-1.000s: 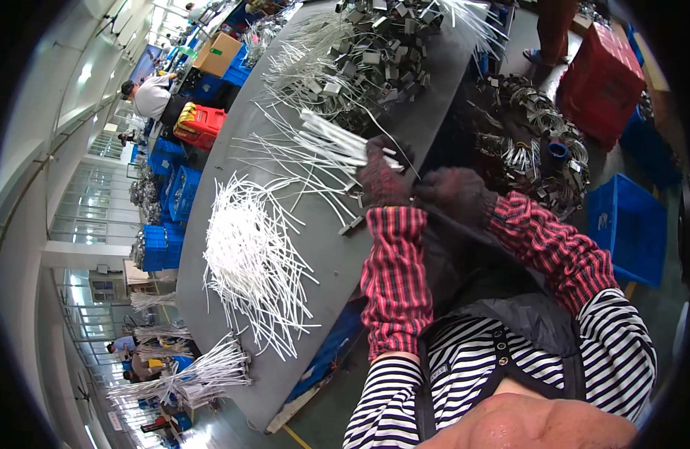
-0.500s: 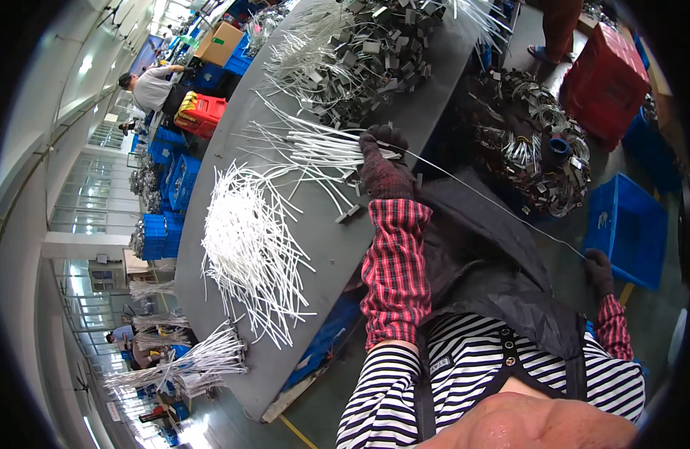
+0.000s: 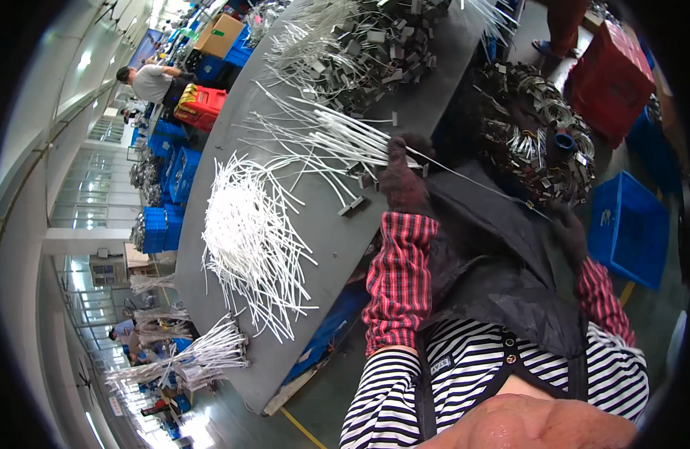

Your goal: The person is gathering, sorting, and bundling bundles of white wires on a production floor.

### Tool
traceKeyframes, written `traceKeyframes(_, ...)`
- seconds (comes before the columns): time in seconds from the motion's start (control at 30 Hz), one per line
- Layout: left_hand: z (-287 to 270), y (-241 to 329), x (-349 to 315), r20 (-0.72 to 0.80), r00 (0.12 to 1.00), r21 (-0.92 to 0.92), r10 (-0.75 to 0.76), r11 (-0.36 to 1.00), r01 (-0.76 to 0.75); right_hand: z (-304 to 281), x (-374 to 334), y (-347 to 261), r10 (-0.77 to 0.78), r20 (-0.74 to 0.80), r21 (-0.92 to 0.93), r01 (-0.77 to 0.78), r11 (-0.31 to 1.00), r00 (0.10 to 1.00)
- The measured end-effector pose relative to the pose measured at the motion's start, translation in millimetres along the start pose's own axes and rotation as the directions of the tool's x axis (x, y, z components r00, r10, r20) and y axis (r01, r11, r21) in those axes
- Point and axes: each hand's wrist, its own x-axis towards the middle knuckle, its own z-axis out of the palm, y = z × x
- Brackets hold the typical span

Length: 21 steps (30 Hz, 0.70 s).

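My left hand [image 3: 405, 179], in a dark glove, is closed round one end of a bundle of white sleeved cables [image 3: 345, 131] at the table's edge. Small dark grey connectors [image 3: 352, 206] lie beside the hand. From the bundle a thin wire [image 3: 472, 179] stretches over my lap to my right hand [image 3: 569, 232], also gloved. That hand is blurred, its fingers closed at the wire's far end, where a small yellowish bit shows. A loose pile of white tubes [image 3: 247, 232] lies on the table left of my left hand. Beyond it sits a heap of cables with grey connectors [image 3: 393, 56].
The grey table [image 3: 315, 277] curves in front of me. At its near-left end lies a bundled sheaf of white cables [image 3: 203, 355]. On my right are a mound of wire harnesses [image 3: 535, 135], a blue crate [image 3: 633, 224] and a red bin [image 3: 610, 82]. A co-worker [image 3: 150, 81] stands far left.
My right hand has come up and inward, nearer to my left hand, shortening the span of wire between them. My left hand has shifted slightly right and nearer with the bundle.
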Motion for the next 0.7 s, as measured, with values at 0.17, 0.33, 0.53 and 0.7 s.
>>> traceKeyframes(0.17,1.4,-27.2,-15.5,0.113,0.992,0.190,0.047,0.979,-0.068,145.7,67.6,-145.2,-0.318,0.312,0.145,0.286,0.947,0.895)
traceKeyframes(0.33,-29.1,4.9,-11.9,0.097,0.946,0.648,0.309,0.702,-0.296,205.1,81.5,-226.8,-0.370,0.473,0.300,0.249,0.921,0.800)
traceKeyframes(0.53,-97.8,60.8,5.6,-0.277,0.958,0.410,0.078,0.911,0.044,216.8,101.6,-201.3,-0.225,0.432,-0.450,0.425,0.785,0.873)
traceKeyframes(0.7,-143.7,78.0,37.3,-0.442,0.892,0.648,0.096,0.721,0.244,257.1,111.7,-182.4,-0.403,0.410,-0.229,0.521,0.823,0.818)
